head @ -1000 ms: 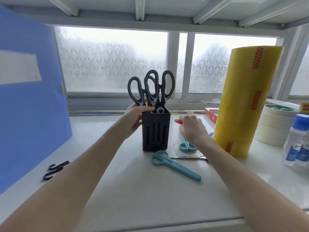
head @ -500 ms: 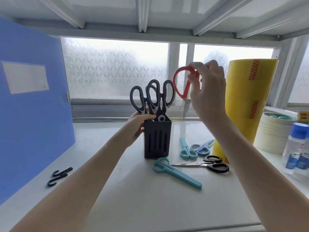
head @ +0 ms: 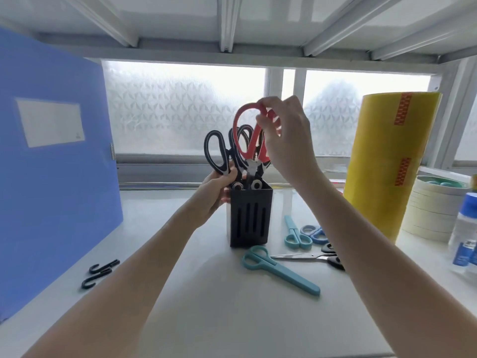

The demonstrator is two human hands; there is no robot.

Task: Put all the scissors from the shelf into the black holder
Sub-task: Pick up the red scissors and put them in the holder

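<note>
At the frame's centre the black slotted holder (head: 249, 218) contains black-handled scissors (head: 219, 153), while the right hand (head: 286, 135) pinches the red-handled scissors (head: 247, 140), blades inside, and the left hand (head: 216, 192) grips the holder's side.

The black holder (head: 249, 218) is looking like matt plastic with smooth slotted walls. The red scissors (head: 247, 140) are showing smooth plastic handle loops and a bare metal pivot; the black-handled scissors (head: 216, 153) beside them are looking glossy. On the right, the teal scissors (head: 280, 270) are showing matt plastic, and the yellow tape roll (head: 387, 164) is gleaming like glossy film. The white shelf (head: 206, 306) is reflecting light softly, smooth. The blue folder (head: 51, 182) on the left is looking like matt plastic.
</note>
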